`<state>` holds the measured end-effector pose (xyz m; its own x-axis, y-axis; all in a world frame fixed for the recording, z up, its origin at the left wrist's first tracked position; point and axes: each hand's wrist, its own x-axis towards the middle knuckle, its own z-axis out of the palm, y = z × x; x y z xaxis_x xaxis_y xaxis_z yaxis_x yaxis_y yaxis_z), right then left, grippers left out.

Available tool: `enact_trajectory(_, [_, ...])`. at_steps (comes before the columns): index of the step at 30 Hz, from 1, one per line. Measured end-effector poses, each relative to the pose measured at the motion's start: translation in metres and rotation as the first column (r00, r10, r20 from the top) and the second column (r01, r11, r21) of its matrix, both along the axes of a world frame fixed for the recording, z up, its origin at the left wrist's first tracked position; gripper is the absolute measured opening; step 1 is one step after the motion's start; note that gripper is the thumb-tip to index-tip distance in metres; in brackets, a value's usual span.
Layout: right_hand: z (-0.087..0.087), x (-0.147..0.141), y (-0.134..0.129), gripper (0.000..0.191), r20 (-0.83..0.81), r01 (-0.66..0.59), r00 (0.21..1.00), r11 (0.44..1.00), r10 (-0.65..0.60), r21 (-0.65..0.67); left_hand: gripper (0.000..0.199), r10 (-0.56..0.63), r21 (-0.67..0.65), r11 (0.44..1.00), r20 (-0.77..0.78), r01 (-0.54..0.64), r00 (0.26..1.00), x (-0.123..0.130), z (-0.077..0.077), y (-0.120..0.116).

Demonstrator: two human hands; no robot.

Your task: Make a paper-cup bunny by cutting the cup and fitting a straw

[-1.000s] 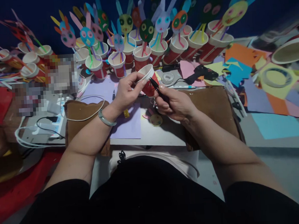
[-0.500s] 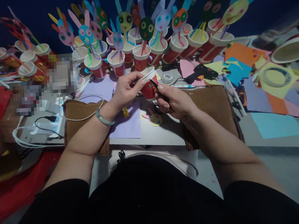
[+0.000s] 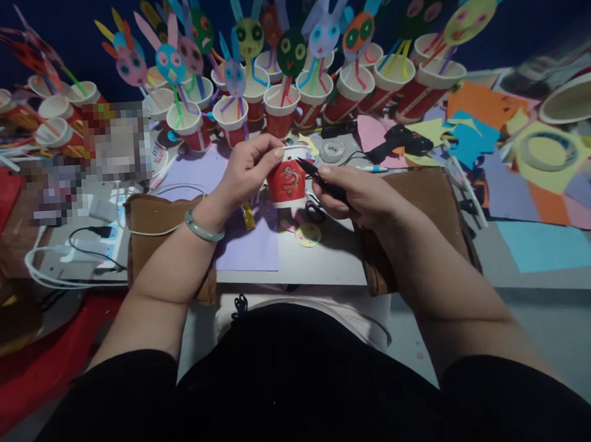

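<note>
My left hand point(image 3: 252, 170) is closed on the rim of a red paper cup point(image 3: 288, 181) with a white lip and a pale printed figure. The cup hangs upright in front of me, its side facing me. My right hand point(image 3: 348, 191) is wrapped round a slim black pointed tool point(image 3: 310, 169), its tip at the cup's wall just under the rim. I cannot tell whether the tip touches. A small dark mark shows on the cup near it. Below lie a yellow paper rabbit face point(image 3: 308, 234) and dark scissor-like handles point(image 3: 315, 211), partly behind my right hand.
Several cups with paper rabbits on straws, such as a blue-faced rabbit point(image 3: 170, 64), line the back. Brown pads point(image 3: 165, 222) lie under my forearms. A purple sheet point(image 3: 247, 250), a tape roll point(image 3: 332, 151), a glue gun point(image 3: 403, 141) and paper scraps point(image 3: 470, 137) surround the hands. Cables lie left.
The cup has come upright, turned its printed side toward me and sits slightly lower. The black tool's tip remains near the rim, and my right hand has shifted slightly right.
</note>
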<state>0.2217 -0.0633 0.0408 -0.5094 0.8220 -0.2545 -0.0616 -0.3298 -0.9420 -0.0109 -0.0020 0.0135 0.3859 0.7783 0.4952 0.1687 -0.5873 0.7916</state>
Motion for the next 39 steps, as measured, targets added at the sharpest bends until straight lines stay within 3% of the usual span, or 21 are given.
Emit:
enact_trajectory(18, [-0.0004,0.0011,-0.0004,0.044,-0.028,-0.05,0.999,0.992,0.047,-0.118,0.046,-0.055,0.003,0.998,-0.041,0.055,0.998,-0.0021,0.0074,-0.0065])
enact_trajectory(39, [-0.0039,-0.003,-0.002,0.039,-0.054,-0.092,0.995,0.987,0.085,-0.129,0.027,-0.075,-0.083,0.994,-0.012,0.073,0.997,-0.0064,0.0091,-0.0046])
